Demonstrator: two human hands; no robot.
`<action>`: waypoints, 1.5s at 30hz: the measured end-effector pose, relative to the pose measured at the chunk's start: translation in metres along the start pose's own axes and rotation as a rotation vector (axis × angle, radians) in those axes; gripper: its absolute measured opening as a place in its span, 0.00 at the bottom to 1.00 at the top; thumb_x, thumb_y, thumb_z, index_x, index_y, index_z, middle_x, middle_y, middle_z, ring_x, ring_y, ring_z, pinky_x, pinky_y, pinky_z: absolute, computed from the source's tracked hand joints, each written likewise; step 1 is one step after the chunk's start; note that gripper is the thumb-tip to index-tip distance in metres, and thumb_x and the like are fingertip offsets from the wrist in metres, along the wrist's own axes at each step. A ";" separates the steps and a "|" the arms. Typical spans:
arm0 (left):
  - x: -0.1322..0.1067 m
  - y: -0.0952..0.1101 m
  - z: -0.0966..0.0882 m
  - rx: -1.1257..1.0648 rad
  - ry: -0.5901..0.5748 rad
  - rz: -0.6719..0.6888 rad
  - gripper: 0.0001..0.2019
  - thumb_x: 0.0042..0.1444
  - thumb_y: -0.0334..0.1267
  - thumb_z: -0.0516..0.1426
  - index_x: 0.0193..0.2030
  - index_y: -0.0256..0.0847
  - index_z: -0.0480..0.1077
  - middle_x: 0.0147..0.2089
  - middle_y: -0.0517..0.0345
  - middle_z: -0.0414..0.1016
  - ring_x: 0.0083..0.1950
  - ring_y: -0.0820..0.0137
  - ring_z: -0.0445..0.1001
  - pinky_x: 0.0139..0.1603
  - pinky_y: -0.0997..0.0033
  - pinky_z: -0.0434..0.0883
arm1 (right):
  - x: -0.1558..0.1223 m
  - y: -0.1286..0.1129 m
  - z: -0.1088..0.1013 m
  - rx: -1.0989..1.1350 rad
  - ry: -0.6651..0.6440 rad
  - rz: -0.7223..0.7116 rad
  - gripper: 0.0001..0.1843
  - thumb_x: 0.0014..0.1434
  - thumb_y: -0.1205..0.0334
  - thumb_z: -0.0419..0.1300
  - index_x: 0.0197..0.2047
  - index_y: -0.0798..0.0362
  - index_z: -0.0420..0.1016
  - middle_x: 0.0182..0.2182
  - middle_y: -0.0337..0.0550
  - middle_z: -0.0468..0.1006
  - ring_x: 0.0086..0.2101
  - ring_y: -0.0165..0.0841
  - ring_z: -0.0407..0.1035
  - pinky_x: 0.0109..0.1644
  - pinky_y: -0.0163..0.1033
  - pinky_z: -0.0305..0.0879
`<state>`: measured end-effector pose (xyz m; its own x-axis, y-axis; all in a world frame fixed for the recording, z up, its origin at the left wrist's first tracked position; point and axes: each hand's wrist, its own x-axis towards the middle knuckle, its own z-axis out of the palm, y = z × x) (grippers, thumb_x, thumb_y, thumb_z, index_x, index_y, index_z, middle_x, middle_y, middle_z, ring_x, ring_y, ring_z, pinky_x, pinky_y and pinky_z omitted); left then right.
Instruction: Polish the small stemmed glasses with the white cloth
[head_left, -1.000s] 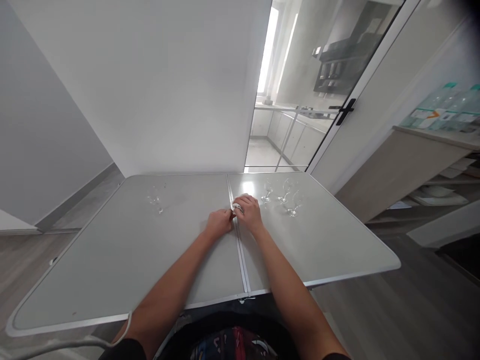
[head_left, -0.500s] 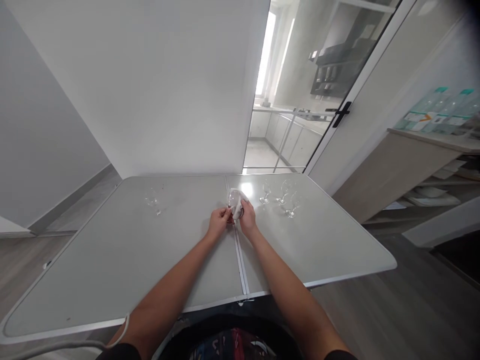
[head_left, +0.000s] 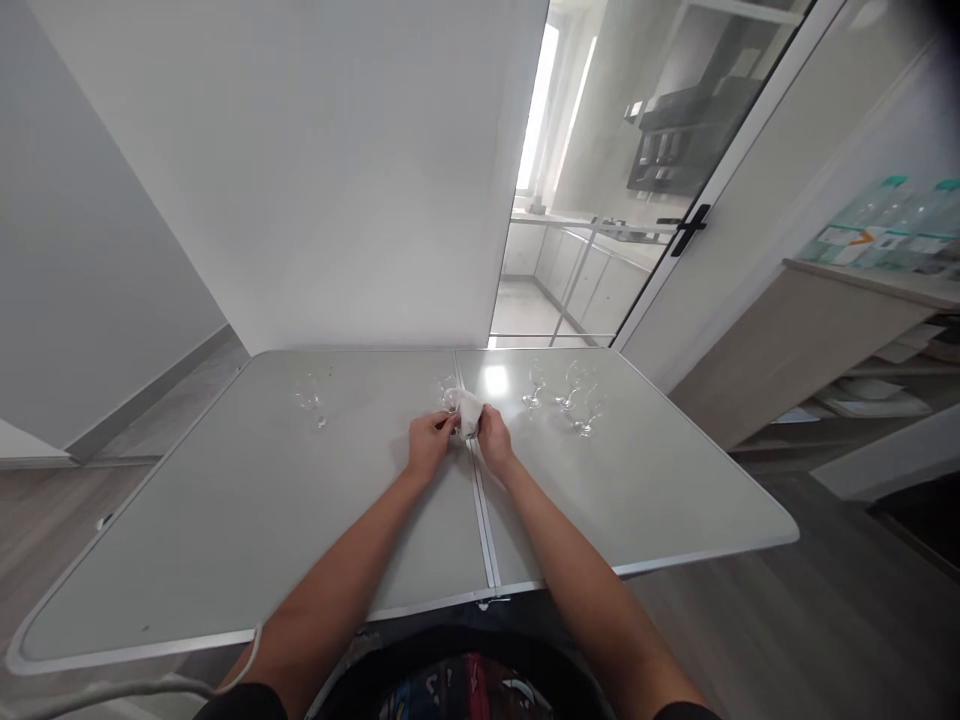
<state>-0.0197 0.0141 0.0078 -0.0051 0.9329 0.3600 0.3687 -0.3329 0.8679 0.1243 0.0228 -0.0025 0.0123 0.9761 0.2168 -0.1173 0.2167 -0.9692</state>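
Near the table's centre seam, my left hand (head_left: 430, 440) is closed at the lower part of a clear stemmed glass (head_left: 448, 394). The glass bowl points away from me, and the fingers hide much of the stem. My right hand (head_left: 495, 438) pinches a white cloth (head_left: 469, 412) just right of the glass. The cloth lies against the glass near its stem and foot, though the exact contact is hidden.
Three clear stemmed glasses, one being this front glass (head_left: 587, 424), stand right of my hands. Another glass (head_left: 309, 402) is on the left of the grey folding table (head_left: 637, 500). Bottles (head_left: 870, 225) sit on a shelf unit at far right.
The cloth has moved from the glass bowl down towards its stem and foot. The glass has tipped to the left, and my left hand has shifted slightly left.
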 end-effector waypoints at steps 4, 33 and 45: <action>-0.001 0.000 0.005 0.018 -0.007 0.039 0.17 0.62 0.39 0.52 0.23 0.39 0.72 0.22 0.58 0.71 0.25 0.70 0.66 0.31 0.70 0.60 | 0.002 -0.007 -0.001 0.034 -0.075 -0.016 0.19 0.60 0.46 0.59 0.43 0.52 0.79 0.37 0.43 0.80 0.40 0.37 0.71 0.45 0.40 0.67; 0.009 -0.002 0.006 -1.026 0.072 -0.157 0.26 0.55 0.48 0.66 0.57 0.47 0.65 0.53 0.50 0.75 0.49 0.64 0.79 0.50 0.64 0.73 | -0.012 -0.016 0.011 -0.463 -0.170 0.001 0.12 0.55 0.57 0.63 0.42 0.51 0.72 0.32 0.42 0.75 0.35 0.37 0.67 0.42 0.39 0.61; 0.012 -0.002 0.004 -1.007 0.080 -0.164 0.26 0.54 0.50 0.67 0.56 0.46 0.65 0.55 0.49 0.74 0.49 0.64 0.79 0.49 0.64 0.73 | -0.014 -0.015 0.015 -0.345 -0.086 -0.049 0.09 0.52 0.56 0.65 0.34 0.49 0.72 0.27 0.39 0.72 0.31 0.35 0.63 0.37 0.38 0.59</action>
<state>-0.0169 0.0268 0.0087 -0.0610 0.9777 0.2008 -0.5937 -0.1972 0.7801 0.1113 0.0057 0.0112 -0.0761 0.9630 0.2585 0.2241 0.2691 -0.9367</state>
